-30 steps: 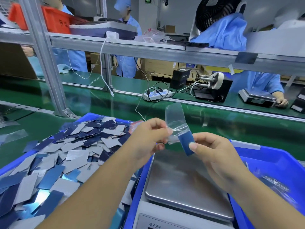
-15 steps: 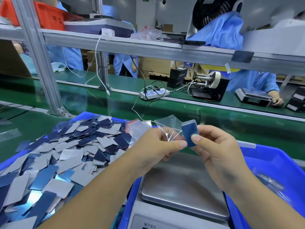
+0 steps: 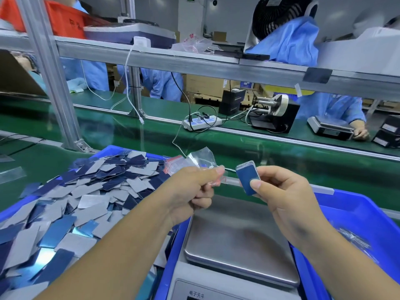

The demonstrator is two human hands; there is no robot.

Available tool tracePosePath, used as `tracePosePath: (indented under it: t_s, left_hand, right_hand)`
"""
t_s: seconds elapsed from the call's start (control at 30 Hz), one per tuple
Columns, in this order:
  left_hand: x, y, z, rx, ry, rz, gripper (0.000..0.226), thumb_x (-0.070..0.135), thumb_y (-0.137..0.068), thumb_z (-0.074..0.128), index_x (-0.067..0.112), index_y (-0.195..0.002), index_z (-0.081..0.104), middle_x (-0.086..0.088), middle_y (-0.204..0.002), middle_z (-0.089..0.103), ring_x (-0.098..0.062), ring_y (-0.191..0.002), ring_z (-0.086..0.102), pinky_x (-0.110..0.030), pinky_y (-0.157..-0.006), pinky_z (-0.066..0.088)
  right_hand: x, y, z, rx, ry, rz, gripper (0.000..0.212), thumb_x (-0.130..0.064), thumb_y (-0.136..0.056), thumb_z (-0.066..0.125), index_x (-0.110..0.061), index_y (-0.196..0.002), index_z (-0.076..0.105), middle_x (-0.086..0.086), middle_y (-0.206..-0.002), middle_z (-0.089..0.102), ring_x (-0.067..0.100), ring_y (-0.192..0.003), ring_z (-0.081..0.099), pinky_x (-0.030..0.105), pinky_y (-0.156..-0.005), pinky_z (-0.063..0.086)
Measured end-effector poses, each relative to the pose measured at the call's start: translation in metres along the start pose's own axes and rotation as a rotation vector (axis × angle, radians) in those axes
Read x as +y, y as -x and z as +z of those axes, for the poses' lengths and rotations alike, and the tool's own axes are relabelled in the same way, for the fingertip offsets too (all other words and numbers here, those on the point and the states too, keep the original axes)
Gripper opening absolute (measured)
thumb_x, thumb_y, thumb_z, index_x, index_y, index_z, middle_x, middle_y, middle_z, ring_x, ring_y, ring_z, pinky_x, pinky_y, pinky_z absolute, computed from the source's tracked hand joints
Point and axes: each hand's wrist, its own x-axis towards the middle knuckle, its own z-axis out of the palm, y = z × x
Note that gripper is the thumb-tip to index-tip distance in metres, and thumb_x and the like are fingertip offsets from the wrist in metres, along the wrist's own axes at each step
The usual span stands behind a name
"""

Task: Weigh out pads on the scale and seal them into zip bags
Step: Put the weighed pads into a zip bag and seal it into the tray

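Above the steel pan of the scale, two hands are held close together but apart. A crumpled clear zip bag (its red-printed strip shows near the knuckles) is pinched by the left hand between thumb and curled forefinger, the other fingers being folded into the palm; the loose plastic sticks up and away from the hand. A small stack of blue pads, wrapped in clear film, is gripped by the right hand: the thumb is pressed on the blue face and the curled fingers are set behind it. The stack is tilted, with its upper edge leaning away from the camera. Whether the bag's edge touches the stack cannot be told.

Nothing is carried on the scale's pan, which is set between two blue trays. A heap of loose pads, grey and blue, is held in the left tray; a few clear bags are seen lying in the right tray. Both trays are placed on the green counter.
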Motion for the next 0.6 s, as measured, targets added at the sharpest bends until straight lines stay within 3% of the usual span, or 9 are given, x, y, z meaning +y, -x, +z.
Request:
tracePosePath:
  t_s: [0.07,0.13,0.23,0.33,0.5,0.6]
  left_hand:
    - [0.0004,0.0007,-0.0010,-0.009,-0.025,0.009,0.027,0.033,-0.070,0.079,0.018,-0.061,0.058,0.005,-0.054,0.041,-0.006,-0.043,0.024,-0.017,-0.038,0.018]
    - [-0.0006,0.0019,-0.0018,-0.064,-0.032,0.024,0.024,0.023,-0.078,0.079,0.021,-0.060,0.064,0.005,-0.058,0.045,-0.006,-0.048,0.028,-0.016,-0.041,0.020]
    - [-0.0021,0.0031,-0.0015,-0.101,-0.011,0.042,0.028,0.002,-0.088,0.069,0.021,-0.068,0.068,0.005,-0.064,0.047,-0.005,-0.052,0.034,-0.016,-0.045,0.024]
    - [-0.0013,0.0044,0.0006,-0.091,-0.009,0.047,0.021,-0.003,-0.088,0.066,0.017,-0.080,0.069,0.001,-0.068,0.047,-0.007,-0.053,0.035,-0.017,-0.046,0.024]
    - [-0.0028,0.0046,0.0018,-0.080,-0.054,0.043,0.035,-0.002,-0.090,0.065,0.020,-0.063,0.069,0.001,-0.064,0.049,-0.006,-0.050,0.032,-0.016,-0.042,0.025]
    - [-0.0023,0.0037,0.0027,-0.035,-0.081,0.042,0.040,0.014,-0.087,0.072,0.022,-0.050,0.059,0.006,-0.052,0.038,-0.006,-0.044,0.024,-0.016,-0.038,0.020]
  right_hand:
    - [0.0006,0.0009,0.0011,-0.017,0.001,0.000,0.026,0.004,-0.082,0.068,-0.020,-0.087,0.078,0.010,-0.089,0.074,0.028,-0.086,0.066,0.045,-0.086,0.051]
    - [0.0006,0.0013,0.0015,-0.027,-0.010,0.002,0.024,0.003,-0.081,0.069,-0.019,-0.087,0.078,0.010,-0.089,0.074,0.027,-0.085,0.065,0.043,-0.084,0.051]
    - [-0.0008,0.0006,0.0006,-0.020,-0.029,0.004,0.018,-0.005,-0.075,0.072,-0.018,-0.087,0.078,0.014,-0.090,0.074,0.031,-0.088,0.065,0.048,-0.087,0.050]
    - [-0.0016,0.0004,-0.0010,-0.025,-0.026,0.011,0.018,-0.006,-0.074,0.073,-0.016,-0.087,0.078,0.016,-0.091,0.074,0.035,-0.090,0.065,0.051,-0.089,0.050]
    - [-0.0022,0.0024,-0.0003,-0.069,-0.022,0.013,0.024,-0.019,-0.065,0.075,-0.016,-0.088,0.078,0.012,-0.089,0.074,0.025,-0.084,0.065,0.042,-0.082,0.051]
    - [-0.0023,0.0026,-0.0001,-0.104,0.000,0.014,0.024,-0.016,-0.066,0.080,-0.018,-0.089,0.078,0.010,-0.090,0.075,0.023,-0.083,0.066,0.041,-0.081,0.051]
